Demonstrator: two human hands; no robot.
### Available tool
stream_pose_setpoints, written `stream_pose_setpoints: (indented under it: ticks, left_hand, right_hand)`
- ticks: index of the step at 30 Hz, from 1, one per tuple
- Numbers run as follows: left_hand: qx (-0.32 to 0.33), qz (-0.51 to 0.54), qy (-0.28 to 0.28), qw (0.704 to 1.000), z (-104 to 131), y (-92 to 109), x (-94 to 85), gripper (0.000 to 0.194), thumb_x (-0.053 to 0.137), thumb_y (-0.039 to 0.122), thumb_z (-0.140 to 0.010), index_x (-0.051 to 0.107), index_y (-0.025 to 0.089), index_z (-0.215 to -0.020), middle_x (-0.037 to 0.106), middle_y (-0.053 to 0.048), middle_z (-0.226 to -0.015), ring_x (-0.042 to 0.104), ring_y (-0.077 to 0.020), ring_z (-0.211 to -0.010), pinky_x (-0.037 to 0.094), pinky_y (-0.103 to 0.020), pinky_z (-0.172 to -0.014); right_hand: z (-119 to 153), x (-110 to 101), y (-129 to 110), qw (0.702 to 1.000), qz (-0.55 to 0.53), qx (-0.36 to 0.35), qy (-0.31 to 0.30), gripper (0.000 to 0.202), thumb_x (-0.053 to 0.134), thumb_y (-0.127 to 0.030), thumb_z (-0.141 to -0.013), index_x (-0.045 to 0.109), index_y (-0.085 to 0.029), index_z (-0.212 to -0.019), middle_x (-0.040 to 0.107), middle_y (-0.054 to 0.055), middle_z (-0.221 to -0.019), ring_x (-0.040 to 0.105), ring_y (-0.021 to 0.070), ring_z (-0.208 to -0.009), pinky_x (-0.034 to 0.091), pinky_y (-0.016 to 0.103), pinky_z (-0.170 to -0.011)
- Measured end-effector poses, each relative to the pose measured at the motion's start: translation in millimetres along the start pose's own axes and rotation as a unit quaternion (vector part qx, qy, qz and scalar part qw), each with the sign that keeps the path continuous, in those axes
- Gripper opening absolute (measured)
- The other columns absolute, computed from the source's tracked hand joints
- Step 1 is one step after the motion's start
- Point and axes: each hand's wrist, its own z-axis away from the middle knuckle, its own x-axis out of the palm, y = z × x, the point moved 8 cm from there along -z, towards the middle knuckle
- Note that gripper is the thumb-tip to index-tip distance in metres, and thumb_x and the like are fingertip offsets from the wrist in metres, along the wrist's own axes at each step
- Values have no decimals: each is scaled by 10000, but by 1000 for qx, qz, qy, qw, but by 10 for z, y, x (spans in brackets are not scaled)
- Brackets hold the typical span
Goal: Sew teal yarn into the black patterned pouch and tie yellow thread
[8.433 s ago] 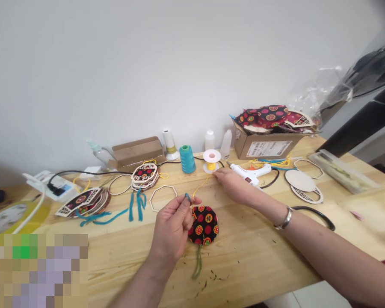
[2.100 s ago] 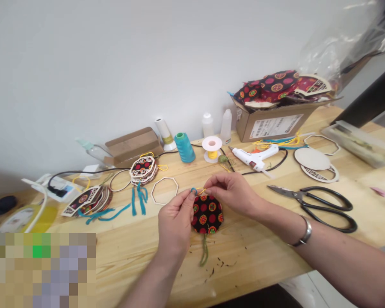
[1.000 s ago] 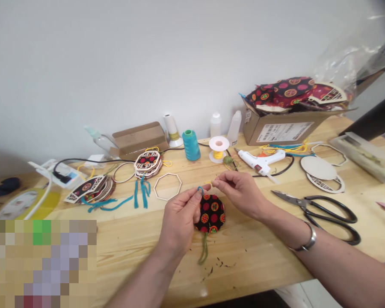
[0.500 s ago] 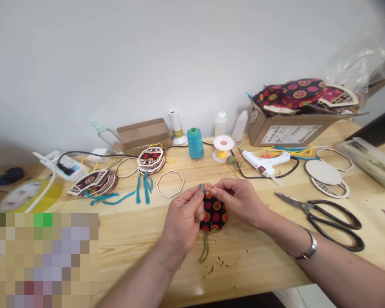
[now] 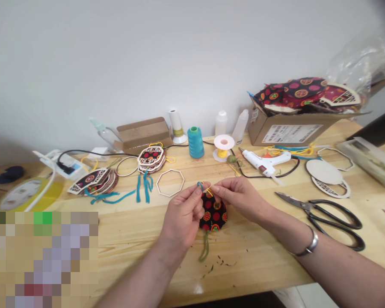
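Just above a black fabric-covered piece (image 5: 214, 214) with red and orange round motifs, my two hands meet at its top edge. My left hand (image 5: 186, 209) is closed, pinching a small loop of blue cord (image 5: 200, 186) between thumb and fingertips. Between finger and thumb, my right hand (image 5: 235, 196) pinches a thin yellow cord (image 5: 208, 191) that runs across to the left fingertips. A green cord loop (image 5: 204, 249) hangs from the lower edge of the fabric piece onto the table. My left fingers cover the piece's left side.
Black-handled scissors (image 5: 321, 214) lie to the right, behind them a white glue gun (image 5: 266, 162). A blue thread cone (image 5: 195, 143) and yellow spool (image 5: 223, 147) stand at the back. An octagonal wooden frame (image 5: 157, 184) lies left of my hands. A cardboard box (image 5: 288, 130) holds fabric pieces.
My right fingertips have drawn slightly away from the left ones, and the yellow cord now shows stretched between them. The left hand keeps its pinch on the blue loop.
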Motion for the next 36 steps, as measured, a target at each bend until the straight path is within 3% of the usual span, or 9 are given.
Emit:
stream_pose_setpoints:
  ticks: [22,29,36]
  left_hand:
    - [14,4,25,1000,-2,52,-25,212,734,234,-647,702,104,-811,326,90,-440,215,-11,-400,173,-163,-387]
    - [14,-1,15,1000,-4,44,-13,255,706,243,-687,702,91,-891,297,97,-433,195,-21,-412,160,-174,-393]
    - [5,-26,-36,999,19,7,59,129,675,240,-725,689,116,-757,287,92,-430,198,-25,-413,174,-173,-402]
  right_hand:
    - [7,25,-32,998,50,-25,-23,358,561,-383,-789,576,-123,-544,495,-21,-501,362,62,-487,282,211,-477]
    - [5,11,-7,999,29,-18,-9,324,556,-342,-794,575,-120,-559,483,-28,-493,366,53,-466,272,205,-463]
    - [2,-8,7,999,-32,-1,-4,287,580,-360,-787,633,-114,-650,488,-35,-493,361,46,-451,255,204,-451]
